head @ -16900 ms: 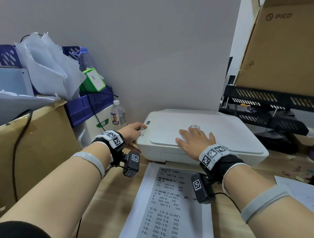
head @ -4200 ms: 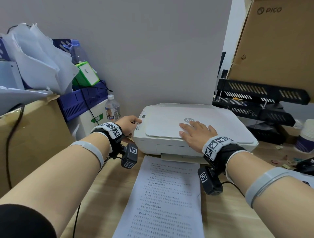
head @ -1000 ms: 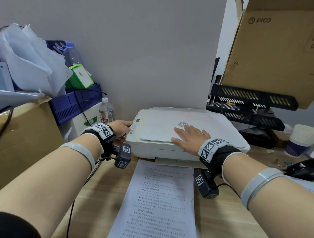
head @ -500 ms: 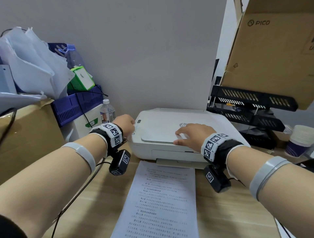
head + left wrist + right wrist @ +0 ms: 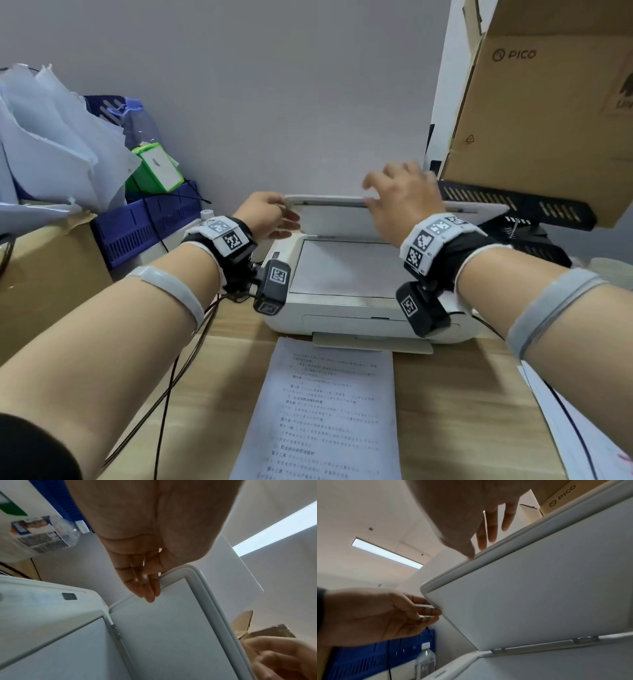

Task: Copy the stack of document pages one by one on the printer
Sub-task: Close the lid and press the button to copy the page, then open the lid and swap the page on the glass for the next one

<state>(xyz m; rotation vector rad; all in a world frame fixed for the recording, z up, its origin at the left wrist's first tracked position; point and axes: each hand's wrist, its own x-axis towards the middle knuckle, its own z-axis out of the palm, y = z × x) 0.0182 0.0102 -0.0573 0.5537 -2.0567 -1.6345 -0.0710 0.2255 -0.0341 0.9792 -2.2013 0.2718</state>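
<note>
The white printer [image 5: 342, 318] sits at the back of the wooden desk with its scanner lid [image 5: 329, 200] raised. My left hand [image 5: 274, 216] grips the lid's front left corner, fingers curled under the edge [image 5: 147, 588]. My right hand [image 5: 394, 192] hovers at the lid's front edge with fingers spread and straight, its thumb touching the rim [image 5: 471, 553]. A white sheet [image 5: 342, 267] lies on the scanner bed under the lid. A printed document page [image 5: 329, 411] lies on the desk in front of the printer.
A black paper tray rack [image 5: 513, 205] and a PICO cardboard box [image 5: 548, 120] stand close on the right of the lid. A water bottle [image 5: 205, 214], a blue basket [image 5: 147, 222] and a brown box [image 5: 44, 267] are on the left. More paper [image 5: 582, 428] lies at the right edge.
The lid was flat under my right palm; now both hands have lifted it well up. My left hand moved from the printer's left corner to the lid's corner.
</note>
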